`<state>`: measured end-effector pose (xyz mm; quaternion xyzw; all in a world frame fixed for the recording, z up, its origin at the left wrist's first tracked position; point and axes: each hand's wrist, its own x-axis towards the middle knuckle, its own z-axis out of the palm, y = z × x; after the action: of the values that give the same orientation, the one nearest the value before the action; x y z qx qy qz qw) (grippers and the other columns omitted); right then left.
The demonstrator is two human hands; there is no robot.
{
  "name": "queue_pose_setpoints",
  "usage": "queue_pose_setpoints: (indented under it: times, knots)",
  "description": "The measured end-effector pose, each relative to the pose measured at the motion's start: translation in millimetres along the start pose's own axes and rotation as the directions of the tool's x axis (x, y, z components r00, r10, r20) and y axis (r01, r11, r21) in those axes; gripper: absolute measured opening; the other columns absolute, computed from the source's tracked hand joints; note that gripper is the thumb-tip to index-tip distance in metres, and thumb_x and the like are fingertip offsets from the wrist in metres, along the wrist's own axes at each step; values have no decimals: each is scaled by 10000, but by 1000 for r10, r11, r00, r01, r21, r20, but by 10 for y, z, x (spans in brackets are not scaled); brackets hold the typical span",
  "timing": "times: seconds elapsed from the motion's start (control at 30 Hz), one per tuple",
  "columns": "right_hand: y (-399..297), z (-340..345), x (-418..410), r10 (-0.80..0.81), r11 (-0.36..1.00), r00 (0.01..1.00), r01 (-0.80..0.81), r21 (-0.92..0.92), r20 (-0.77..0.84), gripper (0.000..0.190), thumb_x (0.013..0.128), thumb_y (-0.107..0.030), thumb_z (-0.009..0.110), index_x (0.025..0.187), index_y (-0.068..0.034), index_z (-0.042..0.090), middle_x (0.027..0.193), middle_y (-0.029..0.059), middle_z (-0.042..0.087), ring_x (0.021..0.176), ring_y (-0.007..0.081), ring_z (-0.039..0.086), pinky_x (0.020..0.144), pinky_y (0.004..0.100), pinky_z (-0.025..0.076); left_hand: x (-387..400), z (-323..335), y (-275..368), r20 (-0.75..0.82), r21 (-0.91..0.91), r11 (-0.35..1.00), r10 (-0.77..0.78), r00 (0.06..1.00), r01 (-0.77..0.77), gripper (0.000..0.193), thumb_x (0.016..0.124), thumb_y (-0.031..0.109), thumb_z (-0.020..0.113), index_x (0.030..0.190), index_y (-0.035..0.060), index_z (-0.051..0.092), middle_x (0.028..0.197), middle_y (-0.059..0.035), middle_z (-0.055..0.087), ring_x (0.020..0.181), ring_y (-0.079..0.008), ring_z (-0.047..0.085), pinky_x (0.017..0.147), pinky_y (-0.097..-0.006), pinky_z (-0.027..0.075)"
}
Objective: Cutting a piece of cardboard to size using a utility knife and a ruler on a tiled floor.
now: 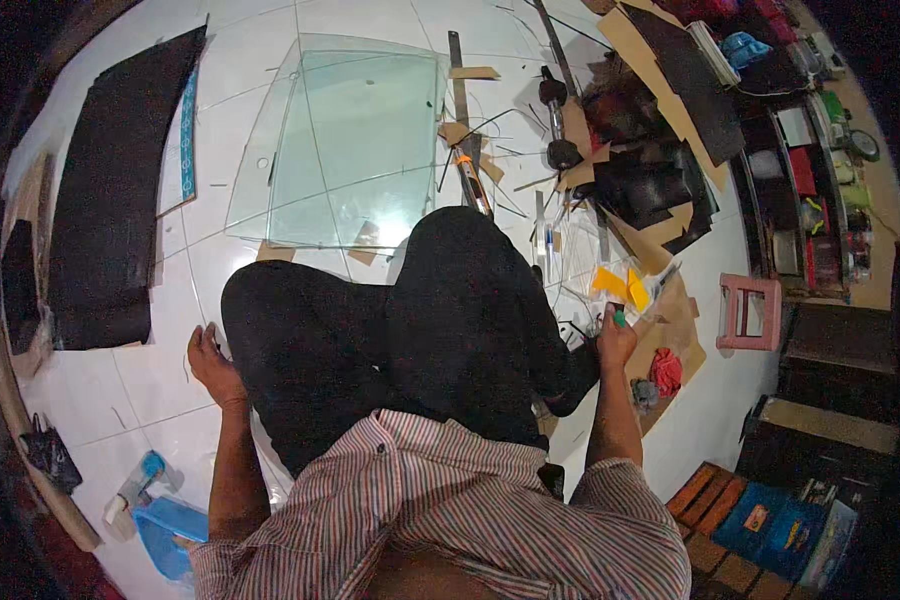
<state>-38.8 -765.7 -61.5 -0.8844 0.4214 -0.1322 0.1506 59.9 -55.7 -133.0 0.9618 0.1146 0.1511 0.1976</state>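
Observation:
My left hand (214, 367) hangs beside my left knee over the white tiled floor, fingers loosely apart and nothing in them. On the other side, my right hand (616, 343) grips a small green and dark object (619, 318), mostly hidden by the fingers. Just beyond it is a clear plastic bag (649, 300) with yellow pieces (610, 283) in or on it. Before my crossed legs lie overlapping glass sheets (360, 142). An orange and black utility knife (471, 180) lies right of the glass, partly hidden by my knee.
A long black sheet (120, 195) lies at left. Metal rulers (457, 90), a glass-and-black dumbbell-shaped object (556, 120) and cardboard scraps are at upper right. A red cloth (666, 372), a pink stool (750, 311) and shelves (802, 195) stand right. A blue dustpan (166, 532) is lower left.

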Motion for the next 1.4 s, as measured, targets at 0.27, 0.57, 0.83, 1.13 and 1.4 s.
queue_pose_setpoints:
  times: [0.27, 0.57, 0.83, 1.13, 1.4]
  knots:
    - [-178, -16, -114, -9, 986, 999, 15, -166, 37, 617, 888, -548, 640, 799, 59, 709, 739, 304, 658, 728, 477, 656, 703, 525, 521, -31, -22, -88, 19, 42, 998, -48, 999, 48, 367, 926, 26, 562, 1286, 75, 611, 1347, -170, 532, 1267, -349, 497, 1074, -426, 397]
    - [-313, -47, -353, 50, 993, 996, -43, -111, 69, 616, 893, -525, 653, 733, 69, 679, 702, 301, 639, 687, 439, 658, 654, 520, 490, -27, 13, -105, -30, 52, 999, 16, 999, -15, 368, 911, 22, 570, 1271, 81, 620, 1338, -184, 544, 1259, -360, 505, 1039, -453, 426]
    - [-285, -49, -398, 137, 978, 983, -115, -175, 122, 634, 910, -549, 614, 783, 65, 699, 750, 295, 663, 765, 465, 668, 726, 516, 510, -32, -15, -62, -11, 17, 1000, -3, 1000, 3, 417, 894, 118, 630, 1308, 95, 589, 1346, -200, 538, 1261, -372, 504, 1041, -463, 419]
    - [-403, 11, -485, 279, 873, 867, -409, 268, 413, 576, 931, -477, 654, 593, -12, 614, 518, 67, 566, 418, 180, 542, 471, 352, 442, -44, -1, -92, -30, 24, 999, 27, 999, -26, 419, 888, 182, 650, 1290, 72, 607, 1332, -209, 543, 1240, -376, 521, 1040, -444, 433]
    - [-432, 71, -412, 94, 992, 965, -112, 60, 246, 603, 868, -522, 697, 662, 40, 626, 555, 135, 558, 541, 228, 569, 586, 436, 464, -8, -15, -29, -17, 58, 998, 13, 1000, -12, 356, 914, 40, 561, 1265, 63, 617, 1320, -179, 558, 1242, -358, 521, 1047, -447, 418]
